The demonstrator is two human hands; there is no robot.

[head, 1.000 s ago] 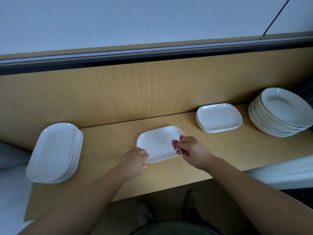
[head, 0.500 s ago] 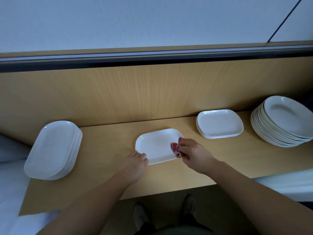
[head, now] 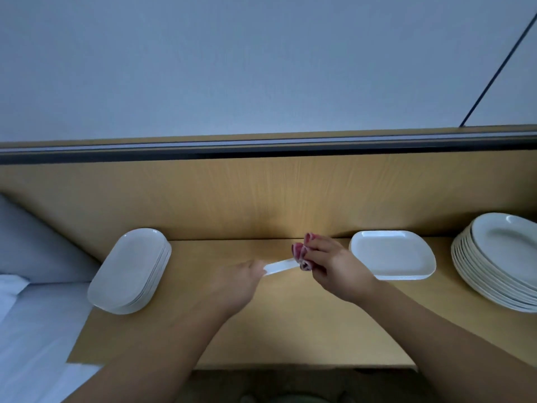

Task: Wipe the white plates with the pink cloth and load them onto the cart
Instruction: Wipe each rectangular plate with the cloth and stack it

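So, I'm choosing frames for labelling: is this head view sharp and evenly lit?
Head view: dim, with a brighter patch on the wood back panel; the plate held edge-on looks motion-smeared; the wide lens seems to stretch the left plate stack and right plate stack.

Counter (head: 290, 330): oval-plate stack (head: 130, 270) at left end, square-plate stack (head: 392, 254) right of centre, round-plate stack (head: 499, 257) far right, back panel (head: 232, 199) behind all. Single plate (head: 280, 266) over the middle, between oval and square stacks: left hand (head: 235, 283) on its left end, right hand (head: 334, 269) with cloth (head: 300, 254) at its right end.
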